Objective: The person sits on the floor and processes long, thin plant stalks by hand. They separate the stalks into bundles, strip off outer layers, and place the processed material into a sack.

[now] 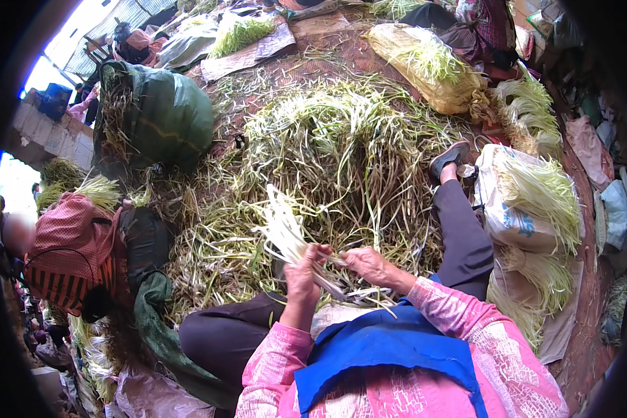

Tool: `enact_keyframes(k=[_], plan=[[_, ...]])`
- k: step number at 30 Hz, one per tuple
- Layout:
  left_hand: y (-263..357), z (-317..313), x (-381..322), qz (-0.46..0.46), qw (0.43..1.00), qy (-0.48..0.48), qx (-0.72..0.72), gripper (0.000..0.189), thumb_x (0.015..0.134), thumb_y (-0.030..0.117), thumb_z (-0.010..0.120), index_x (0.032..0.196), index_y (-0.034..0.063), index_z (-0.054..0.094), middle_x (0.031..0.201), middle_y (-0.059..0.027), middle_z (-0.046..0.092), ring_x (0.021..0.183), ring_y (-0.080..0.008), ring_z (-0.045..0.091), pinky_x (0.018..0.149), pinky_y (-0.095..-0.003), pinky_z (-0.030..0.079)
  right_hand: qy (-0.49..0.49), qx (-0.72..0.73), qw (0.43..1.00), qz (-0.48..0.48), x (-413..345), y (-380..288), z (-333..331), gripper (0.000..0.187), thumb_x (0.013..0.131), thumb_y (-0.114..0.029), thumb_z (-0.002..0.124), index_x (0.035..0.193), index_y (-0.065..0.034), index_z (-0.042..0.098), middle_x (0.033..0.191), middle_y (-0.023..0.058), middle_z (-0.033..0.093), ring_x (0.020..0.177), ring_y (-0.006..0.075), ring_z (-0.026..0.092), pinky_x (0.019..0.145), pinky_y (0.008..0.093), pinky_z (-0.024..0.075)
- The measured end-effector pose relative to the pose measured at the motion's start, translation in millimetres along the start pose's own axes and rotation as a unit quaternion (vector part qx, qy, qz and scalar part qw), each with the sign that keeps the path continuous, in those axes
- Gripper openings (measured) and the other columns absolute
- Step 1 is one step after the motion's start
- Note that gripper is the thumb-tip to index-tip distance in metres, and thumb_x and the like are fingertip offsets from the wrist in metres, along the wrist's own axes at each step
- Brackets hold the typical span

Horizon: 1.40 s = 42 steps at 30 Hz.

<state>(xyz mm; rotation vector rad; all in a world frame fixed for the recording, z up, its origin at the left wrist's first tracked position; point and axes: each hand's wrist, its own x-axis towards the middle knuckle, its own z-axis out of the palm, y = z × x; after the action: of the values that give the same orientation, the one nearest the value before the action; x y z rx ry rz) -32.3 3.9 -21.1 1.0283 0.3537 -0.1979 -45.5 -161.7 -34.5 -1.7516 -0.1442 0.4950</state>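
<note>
My left hand (pixel 302 276) is closed around a small bundle of pale stalks (pixel 287 237), which look like blanched chives. The white ends point up and to the left, while the other ends stick out below the fist. Close by on the right, the fingers of my right hand (pixel 371 265) pinch a thin stalk end (pixel 337 259) beside the bundle. Beyond both hands spreads a large heap of loose green and yellow stalks (pixel 318 141) with brown, withered parts. Over my lap lies a blue apron (pixel 386 339), with some loose stalks at its upper edge.
A stuffed green sack (pixel 172 115) stands at the left. To the right, trimmed stalks (pixel 541 193) rest on a white sack (pixel 501 219). A yellow sack (pixel 397 52) with more stalks lies farther off. Other people sit around, one in a red checked top (pixel 68 240) at left.
</note>
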Motion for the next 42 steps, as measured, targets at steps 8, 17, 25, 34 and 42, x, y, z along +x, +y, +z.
enact_keyframes(k=[8, 17, 25, 34, 42], plan=[[74, -24, 7, 0.095, 0.984, 0.062, -0.139, 0.016, 0.086, 0.017, 0.056, 0.090, 0.0010, 0.052, 0.079, -0.0086, 0.059, 0.075, -0.0198, 0.060, 0.076, -0.0368, 0.052, -0.154, -0.461, 0.839, 0.244, -81, 76, -18, 0.024, 0.079, -0.027, 0.050, 0.071, -0.0073, 0.061, 0.065, 0.0118, 0.059, 0.062, 0.0256, 0.058, 0.067, 0.0397, 0.0471], [5, -8, -91, -0.252, 0.945, -0.191, -0.079, 0.016, 0.085, 0.016, 0.055, 0.096, 0.0052, 0.050, 0.059, -0.0057, 0.051, 0.058, -0.0202, 0.055, 0.077, -0.0440, 0.045, 0.029, -0.284, 0.958, 0.037, 11, 58, -77, 0.030, 0.086, -0.026, 0.049, 0.091, 0.0004, 0.062, 0.078, 0.0148, 0.060, 0.072, 0.0252, 0.057, 0.072, 0.0389, 0.0459], [68, 13, -56, 0.002, 0.999, -0.026, -0.029, 0.011, 0.087, 0.009, 0.052, 0.094, 0.0011, 0.049, 0.067, -0.0080, 0.055, 0.058, -0.0169, 0.058, 0.055, -0.0310, 0.051, 0.167, -0.215, 0.955, 0.114, 135, 64, -80, 0.036, 0.085, -0.035, 0.049, 0.109, -0.0099, 0.058, 0.101, 0.0119, 0.062, 0.093, 0.0284, 0.059, 0.081, 0.0391, 0.0459], [42, 7, 23, -0.093, 0.993, 0.038, -0.069, 0.015, 0.087, 0.017, 0.057, 0.085, 0.0039, 0.049, 0.050, -0.0002, 0.042, 0.036, -0.0114, 0.040, 0.037, -0.0261, 0.039, 0.205, -0.154, 0.962, 0.091, 165, 73, -58, 0.024, 0.080, -0.029, 0.059, 0.075, -0.0054, 0.063, 0.072, 0.0143, 0.063, 0.062, 0.0247, 0.059, 0.060, 0.0386, 0.0483], [-2, 8, 32, -0.104, 0.975, 0.027, 0.197, 0.016, 0.080, 0.012, 0.063, 0.090, 0.0002, 0.058, 0.060, -0.0040, 0.057, 0.035, -0.0072, 0.044, 0.033, -0.0205, 0.035, 0.098, -0.276, 0.946, -0.138, 46, 25, -12, 0.023, 0.081, -0.020, 0.055, 0.066, -0.0033, 0.055, 0.059, 0.0102, 0.054, 0.051, 0.0243, 0.055, 0.046, 0.0341, 0.0467]])
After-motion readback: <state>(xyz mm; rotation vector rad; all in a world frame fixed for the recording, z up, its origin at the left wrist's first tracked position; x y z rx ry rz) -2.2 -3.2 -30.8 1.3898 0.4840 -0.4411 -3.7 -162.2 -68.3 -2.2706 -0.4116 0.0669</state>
